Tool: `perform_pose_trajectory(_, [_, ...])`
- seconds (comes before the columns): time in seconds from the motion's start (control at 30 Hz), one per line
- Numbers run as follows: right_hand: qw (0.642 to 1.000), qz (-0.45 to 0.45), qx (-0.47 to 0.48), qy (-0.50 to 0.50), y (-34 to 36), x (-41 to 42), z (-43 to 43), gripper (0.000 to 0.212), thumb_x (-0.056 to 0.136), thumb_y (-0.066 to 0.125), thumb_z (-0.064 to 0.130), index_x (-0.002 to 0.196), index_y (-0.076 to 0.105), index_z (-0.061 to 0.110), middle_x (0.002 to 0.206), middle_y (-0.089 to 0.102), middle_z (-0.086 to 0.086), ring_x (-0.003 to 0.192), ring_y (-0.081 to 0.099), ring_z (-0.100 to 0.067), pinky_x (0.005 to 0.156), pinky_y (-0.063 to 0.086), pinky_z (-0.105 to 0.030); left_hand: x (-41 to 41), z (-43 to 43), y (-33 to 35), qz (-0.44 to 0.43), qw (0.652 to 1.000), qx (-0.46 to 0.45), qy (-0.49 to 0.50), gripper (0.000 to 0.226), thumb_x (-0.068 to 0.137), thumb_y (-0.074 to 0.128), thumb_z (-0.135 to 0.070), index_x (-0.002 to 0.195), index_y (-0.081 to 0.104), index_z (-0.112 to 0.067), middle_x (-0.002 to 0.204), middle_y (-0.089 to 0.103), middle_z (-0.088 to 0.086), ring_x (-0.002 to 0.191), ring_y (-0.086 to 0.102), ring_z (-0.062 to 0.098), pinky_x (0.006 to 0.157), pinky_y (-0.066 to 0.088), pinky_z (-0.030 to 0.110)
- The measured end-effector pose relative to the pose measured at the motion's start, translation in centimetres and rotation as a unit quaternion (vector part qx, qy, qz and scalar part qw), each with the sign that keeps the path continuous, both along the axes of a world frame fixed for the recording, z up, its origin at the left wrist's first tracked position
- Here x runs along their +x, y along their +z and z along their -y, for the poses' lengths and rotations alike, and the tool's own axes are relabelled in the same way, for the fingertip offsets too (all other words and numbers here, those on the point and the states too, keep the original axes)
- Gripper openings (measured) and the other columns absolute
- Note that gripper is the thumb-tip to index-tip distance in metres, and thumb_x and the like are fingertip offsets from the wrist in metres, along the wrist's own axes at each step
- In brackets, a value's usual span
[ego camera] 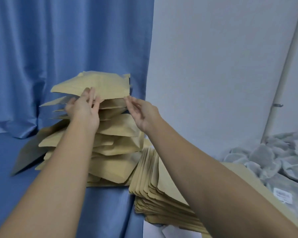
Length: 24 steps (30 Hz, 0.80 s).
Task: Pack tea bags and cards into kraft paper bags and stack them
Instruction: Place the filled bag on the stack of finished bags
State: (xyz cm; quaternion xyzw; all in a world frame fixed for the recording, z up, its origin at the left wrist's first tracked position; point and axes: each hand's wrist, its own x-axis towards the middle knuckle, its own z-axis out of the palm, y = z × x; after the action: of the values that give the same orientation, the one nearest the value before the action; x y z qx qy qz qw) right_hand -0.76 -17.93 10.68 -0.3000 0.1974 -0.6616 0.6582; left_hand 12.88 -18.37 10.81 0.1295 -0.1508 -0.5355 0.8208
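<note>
A tall, uneven stack of filled kraft paper bags [113,145] stands on the blue cloth against the curtain. The topmost kraft bag [100,85] lies tilted on the stack. My left hand [83,107] rests at its near left edge, fingers straight on the paper and thumb underneath. My right hand [139,112] hovers at the bag's near right corner with relaxed fingers, fingertips just touching or barely off the corner. A fanned pile of flat empty kraft bags [155,184] lies to the right of the stack. Grey tea bags [272,160] are heaped at the far right.
A blue curtain [58,48] hangs behind the stack and a white wall panel [213,66] stands to its right. Blue cloth [107,212] covers the table. White paper [155,231] shows at the bottom edge. A labelled clear packet [282,195] lies among the tea bags.
</note>
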Motion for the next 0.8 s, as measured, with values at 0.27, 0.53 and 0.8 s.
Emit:
perform_pose_trajectory(0.27, [0.956,-0.254,0.024,-0.142,-5.6,-7.8,-7.4,0.017,0.089,0.056,-0.003,0.106,0.061,0.001,0.080,0.067,-0.008,0.062,0.062,-0.014,0.056,0.052,-0.015,-9.0,-7.6,-5.3,0.208,0.974,0.056,-0.072,0.008,0.095,0.052,-0.008,0.088,0.054,-0.013,0.063,0.068,0.001,0.051,0.062,0.009,0.049,0.047,0.017])
perform_pose_trajectory(0.53, [0.631,-0.760,-0.027,-0.153,-13.2,-16.7,-16.1,0.028,0.089,0.061,0.039,0.107,0.065,0.018,0.104,0.066,0.001,0.099,0.059,-0.017,0.087,0.042,-0.029,-18.6,-15.2,-11.8,0.203,0.951,0.093,-0.211,0.010,0.093,0.049,-0.005,0.086,0.054,-0.009,0.059,0.067,0.001,0.046,0.058,0.010,0.045,0.042,0.015])
perform_pose_trajectory(0.8, [0.515,-0.820,-0.118,-0.220,-16.8,-19.1,-19.2,0.017,0.096,0.042,0.016,0.101,0.057,0.009,0.094,0.065,-0.019,0.085,0.058,-0.037,0.065,0.036,-0.037,-21.5,-19.4,-15.6,0.177,0.900,0.087,-0.389,0.016,0.062,0.034,-0.003,0.056,0.048,-0.004,0.047,0.047,0.007,0.033,0.033,0.011,0.029,0.021,0.015])
